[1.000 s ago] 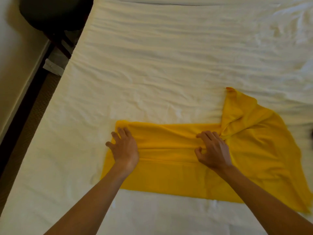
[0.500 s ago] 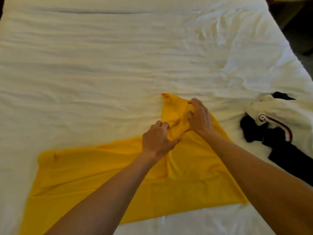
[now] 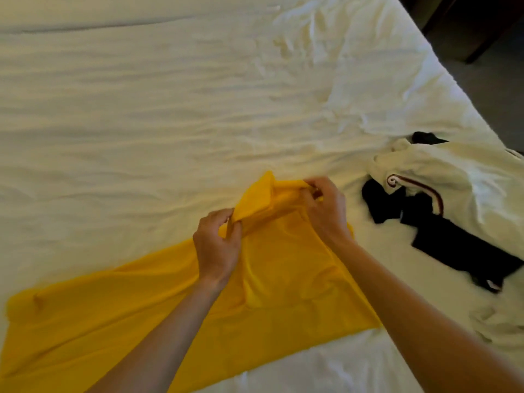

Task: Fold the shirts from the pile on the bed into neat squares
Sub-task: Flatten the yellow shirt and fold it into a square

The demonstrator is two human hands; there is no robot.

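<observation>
A: Head view: what fills it?

B: A white bed [image 3: 141, 109]. At six o'clock lies a yellow shirt [image 3: 198, 321], partly folded lengthwise, its far end bunched. At three o'clock waits a pile [image 3: 453, 211] of white and black shirts, seemingly unfolded.

A: And the hands?

B: The left hand [image 3: 218, 248] pinches a yellow fold; the right hand [image 3: 326, 211] grips the bunched sleeve end. No finished square shows, so most work likely remains.

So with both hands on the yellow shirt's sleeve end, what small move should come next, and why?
Probably fold the sleeve inward onto the body. The left hand and right hand both pinch the raised, bunched sleeve of the yellow shirt, while the rest lies flat on the bed.
</observation>
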